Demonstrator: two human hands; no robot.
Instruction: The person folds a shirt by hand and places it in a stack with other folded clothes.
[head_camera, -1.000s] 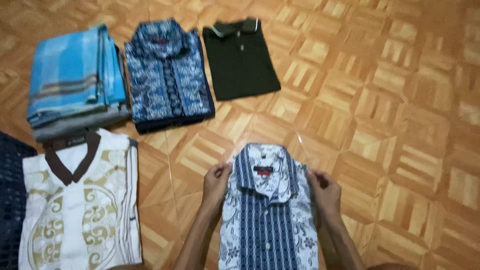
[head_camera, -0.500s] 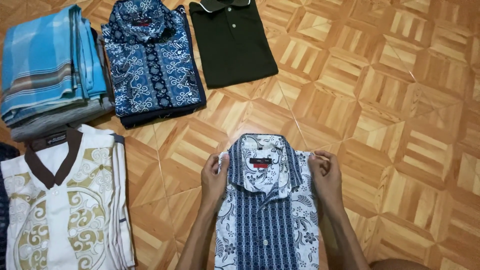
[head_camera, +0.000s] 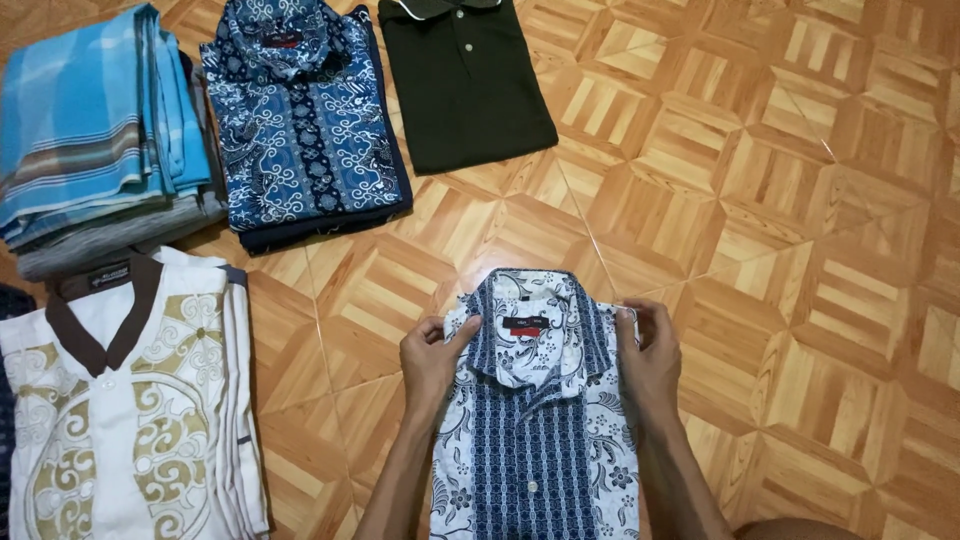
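Even warm indoor light, soft shadows, sharp focus.

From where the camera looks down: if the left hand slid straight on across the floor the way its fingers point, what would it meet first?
The left hand points up and slightly right. Bare wooden floor comes first, then probably the dark green polo shirt, though the line is hard to judge.

Both forearms are reaching up from the bottom edge, roughly parallel, slightly converging. Left hand (head_camera: 432, 362) is lying palm down, fingers curled inward, thumb and fingertips pinching. Right hand (head_camera: 650, 360) is mirroring it, fingers bent at the knuckles, thumb tucked, wrist straight.
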